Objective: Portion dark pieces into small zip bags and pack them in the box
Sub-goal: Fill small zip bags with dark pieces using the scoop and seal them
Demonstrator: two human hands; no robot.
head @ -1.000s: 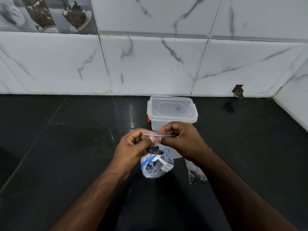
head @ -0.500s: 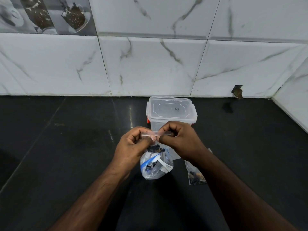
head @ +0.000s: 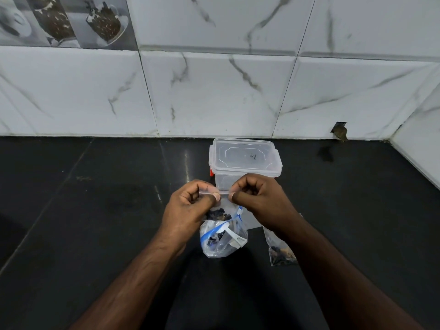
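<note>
Pinching the zip strip of a small zip bag (head: 220,206) between them, the left hand (head: 190,206) and right hand (head: 258,198) hold it up at chest line — likely so the dark pieces (head: 217,214) settle low and clear of the seal. Below sits a larger blue-zip supply bag (head: 222,239) on the black counter (head: 95,222). One filled bag (head: 281,252) lies beside the right forearm. Behind, the clear plastic box (head: 245,160) waits with its lid on — packing hasn't begun, I'd say.
</note>
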